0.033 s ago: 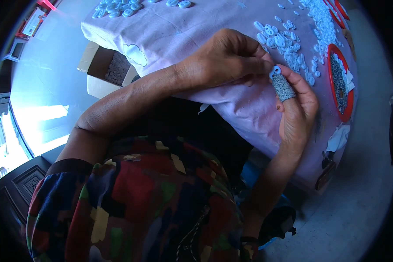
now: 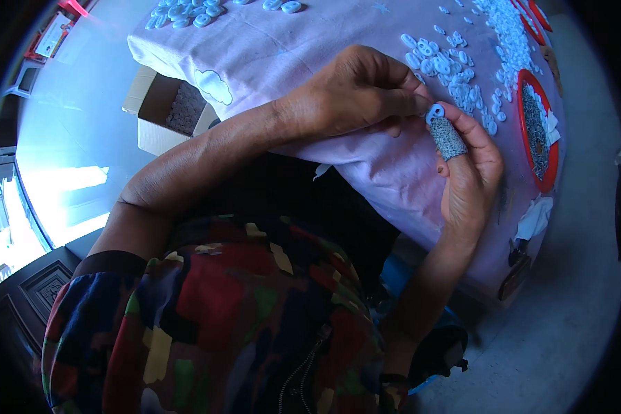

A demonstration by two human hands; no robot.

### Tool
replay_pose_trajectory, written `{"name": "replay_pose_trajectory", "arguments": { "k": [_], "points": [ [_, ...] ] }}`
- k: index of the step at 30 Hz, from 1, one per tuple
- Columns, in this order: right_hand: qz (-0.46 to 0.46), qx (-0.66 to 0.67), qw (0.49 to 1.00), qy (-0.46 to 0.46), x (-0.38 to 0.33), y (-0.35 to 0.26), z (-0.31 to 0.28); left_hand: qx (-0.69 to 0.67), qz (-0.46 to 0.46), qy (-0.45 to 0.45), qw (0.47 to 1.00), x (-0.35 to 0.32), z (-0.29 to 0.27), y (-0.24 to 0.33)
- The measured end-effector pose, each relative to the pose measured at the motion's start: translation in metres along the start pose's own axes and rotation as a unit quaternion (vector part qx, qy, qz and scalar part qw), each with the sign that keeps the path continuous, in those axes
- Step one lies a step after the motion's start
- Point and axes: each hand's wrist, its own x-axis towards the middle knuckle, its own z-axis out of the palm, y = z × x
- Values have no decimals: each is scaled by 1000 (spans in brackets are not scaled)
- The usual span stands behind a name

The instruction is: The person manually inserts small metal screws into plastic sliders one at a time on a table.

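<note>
A: Right, biggest first: the cloth-covered table (image 2: 269, 48) fills the far side, draped in pale pink. A cardboard box (image 2: 165, 110) sits on the floor at its left, and a red tray (image 2: 538, 131) of grey bits lies at the far right.

B: Anything moved since the last look?

A: Nothing. Both hands sit exactly where they were, so the work is mid-hold and the piece hasn't been set down.

B: And the hands?

A: The left hand (image 2: 359, 90) reaches across from the left with its fingertips pinched tight together. They're on a small blue ring (image 2: 435, 110) just off the table's near edge. The right hand (image 2: 472, 179) comes up from below, palm towards us, and one finger wears a grey finger sleeve (image 2: 448, 138). The ring rests against that sleeve's tip.

B: Is the right hand clamping it?

A: I can't tell, because the ring hides where it touches that hand. The loose blue rings (image 2: 448, 62) on the cloth blur together towards the far rim
</note>
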Motion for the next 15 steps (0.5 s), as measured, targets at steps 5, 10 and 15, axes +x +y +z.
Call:
{"name": "replay_pose_trajectory", "arguments": {
  "k": [5, 10, 15],
  "points": [
    [-5, -2, 1000, -11, 0, -2, 0, -43, 30, 3, 999, 1, 1, -1],
    [-14, -10, 1000, -8, 0, -2, 0, -19, 8, 8, 1000, -1, 2, 5],
    [-28, -9, 1000, 1, 0, -1, 4, -21, -13, 23, 999, -2, 4, 4]
  ]
}}
